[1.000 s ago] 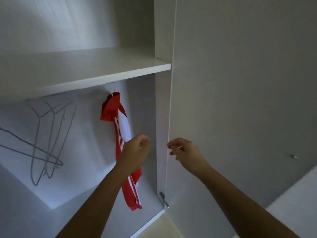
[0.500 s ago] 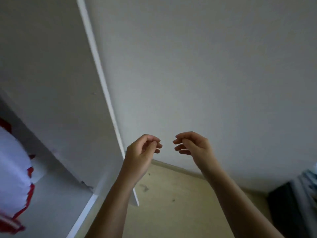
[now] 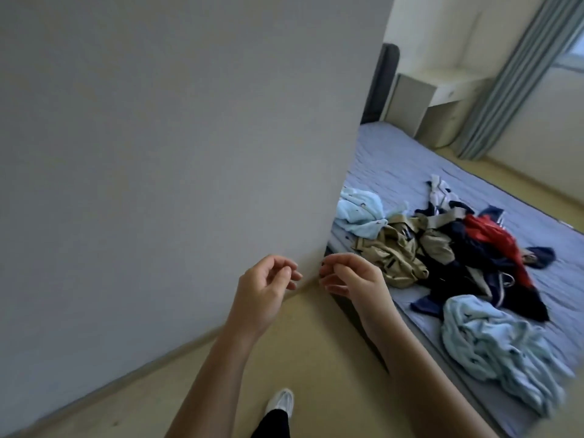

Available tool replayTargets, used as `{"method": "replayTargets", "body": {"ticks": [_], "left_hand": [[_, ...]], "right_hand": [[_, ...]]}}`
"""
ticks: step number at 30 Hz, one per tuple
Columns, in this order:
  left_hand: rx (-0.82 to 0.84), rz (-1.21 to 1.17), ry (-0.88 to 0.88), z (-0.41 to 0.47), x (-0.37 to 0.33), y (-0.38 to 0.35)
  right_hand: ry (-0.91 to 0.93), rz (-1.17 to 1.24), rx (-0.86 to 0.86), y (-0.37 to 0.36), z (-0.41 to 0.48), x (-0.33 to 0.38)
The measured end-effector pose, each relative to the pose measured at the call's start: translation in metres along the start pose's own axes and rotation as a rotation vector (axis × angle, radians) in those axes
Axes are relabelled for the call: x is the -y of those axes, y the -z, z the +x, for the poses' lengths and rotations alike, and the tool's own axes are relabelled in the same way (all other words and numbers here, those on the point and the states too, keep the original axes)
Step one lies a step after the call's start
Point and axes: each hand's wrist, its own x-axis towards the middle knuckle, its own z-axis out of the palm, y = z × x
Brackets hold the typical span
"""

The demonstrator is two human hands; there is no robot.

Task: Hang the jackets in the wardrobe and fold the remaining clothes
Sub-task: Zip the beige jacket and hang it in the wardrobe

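Turned from the wardrobe, left hand (image 3: 265,289) and right hand (image 3: 354,279) hang loosely curled, empty, near clothes (image 3: 442,254) heaped on the bed (image 3: 395,159).

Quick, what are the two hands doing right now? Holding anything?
Left hand: open, fingers loosely curled, holding nothing.
Right hand: open, fingers loosely curled, holding nothing.

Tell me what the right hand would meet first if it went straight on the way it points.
Probably the grey wall: the right hand points up-left at its corner edge. Depth is unclear; it might brush the left hand instead.
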Motion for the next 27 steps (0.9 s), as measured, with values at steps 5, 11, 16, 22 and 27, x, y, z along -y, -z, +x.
{"method": "replayTargets", "body": {"ticks": [5,11,16,22,27], "left_hand": [[0.213,0.014,-0.017,0.119,-0.008,-0.073],[0.518,0.082,-0.01,0.208,-0.015,-0.179],[0.701,0.136,0.009,0.239,-0.007,-0.264],[0.861,0.222,-0.007,0.265,0.01,-0.394],[0.891,0.291,0.105,0.282,0.027,-0.511]], "right_hand": [[-0.047,0.024,-0.253,0.07,0.078,0.005],[-0.118,0.096,-0.519,0.158,0.11,-0.009],[-0.193,0.165,-0.698,0.228,0.11,-0.039],[-0.266,0.26,-0.82,0.341,0.134,-0.082],[-0.428,0.337,-0.879,0.457,0.157,-0.119]]}}
